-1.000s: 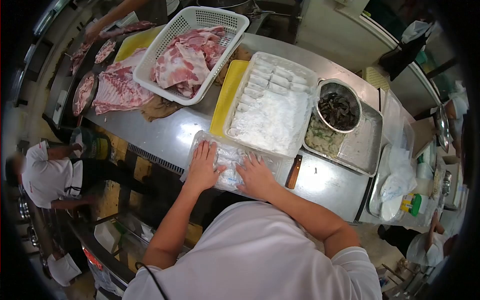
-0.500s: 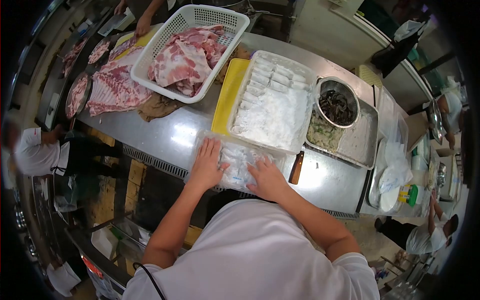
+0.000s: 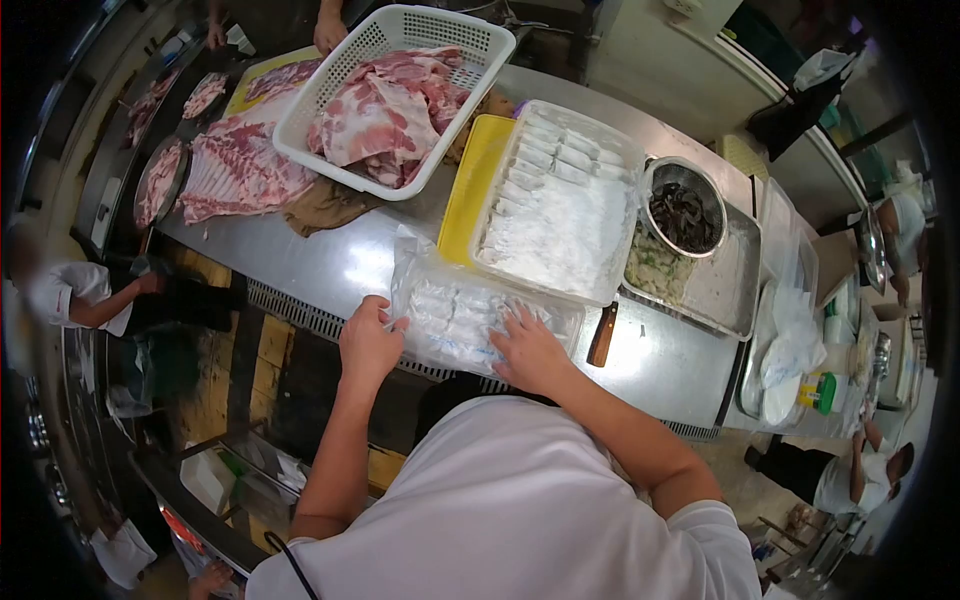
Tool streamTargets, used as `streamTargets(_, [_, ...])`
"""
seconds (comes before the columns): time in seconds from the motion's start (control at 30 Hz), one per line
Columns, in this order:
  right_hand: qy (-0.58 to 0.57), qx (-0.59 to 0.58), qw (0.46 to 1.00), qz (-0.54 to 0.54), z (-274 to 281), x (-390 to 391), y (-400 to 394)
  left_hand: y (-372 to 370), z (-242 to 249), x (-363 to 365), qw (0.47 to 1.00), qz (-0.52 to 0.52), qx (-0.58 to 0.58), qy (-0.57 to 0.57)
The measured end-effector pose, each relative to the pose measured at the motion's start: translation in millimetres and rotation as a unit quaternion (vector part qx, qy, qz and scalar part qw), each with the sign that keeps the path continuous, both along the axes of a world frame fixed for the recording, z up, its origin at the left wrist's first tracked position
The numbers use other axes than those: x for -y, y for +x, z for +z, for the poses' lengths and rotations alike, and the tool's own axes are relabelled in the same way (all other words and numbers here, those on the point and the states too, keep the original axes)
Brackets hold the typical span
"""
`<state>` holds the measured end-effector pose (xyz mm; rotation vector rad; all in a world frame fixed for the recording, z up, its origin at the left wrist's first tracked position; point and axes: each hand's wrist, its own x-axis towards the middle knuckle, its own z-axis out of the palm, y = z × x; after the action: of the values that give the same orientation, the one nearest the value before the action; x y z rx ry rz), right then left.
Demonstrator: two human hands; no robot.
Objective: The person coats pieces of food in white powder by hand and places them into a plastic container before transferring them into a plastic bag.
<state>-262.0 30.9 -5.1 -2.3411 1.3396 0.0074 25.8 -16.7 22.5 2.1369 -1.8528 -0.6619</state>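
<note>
In front of me a clear plastic container (image 3: 455, 355) holds rows of white-dusted rolls, with thin clear plastic film (image 3: 455, 310) lying over them. My left hand (image 3: 370, 345) is at the container's left edge, fingers loosely bent and thumb apart from them; I see nothing held in it. Spread fingers of my right hand (image 3: 530, 348) rest on the film at the right part of the container. Just beyond stands a larger tub (image 3: 480, 235) of similar rolls and white powder, tilted over a yellow board (image 3: 468, 180).
A wood-handled knife (image 3: 602, 338) lies right of the container. Further right, a metal bowl (image 3: 690, 165) of dark strips sits over a tray (image 3: 745, 310) of pale filling. A white basket (image 3: 490, 35) of raw meat and a rib slab (image 3: 235, 170) are at left. Co-workers stand around.
My left hand has lifted off the film and moved left to the container's edge. The film's left part now stands up loosely. My right hand stays on the film.
</note>
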Motion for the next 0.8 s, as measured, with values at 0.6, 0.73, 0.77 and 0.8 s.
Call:
streamTargets(0.6, [0.025, -0.023, 0.999, -0.008, -3, 0, 0, -6, -5, 70, 0.982, 0.076, -0.142, 0.103])
streamTargets(0.73, [0.018, -0.011, 1.0, -0.013, -5, -2, 1, -17, -6, 48, 0.994, 0.04, -0.048, -0.094])
streamTargets(0.77, [0.017, -0.011, 1.0, -0.014, -6, -2, 0, -18, -10, 41, 0.988, -0.002, -0.03, -0.149])
streamTargets(0.8, [0.014, -0.007, 1.0, -0.014, -8, -2, -1, -20, -13, 36, 0.978, -0.044, -0.012, -0.203])
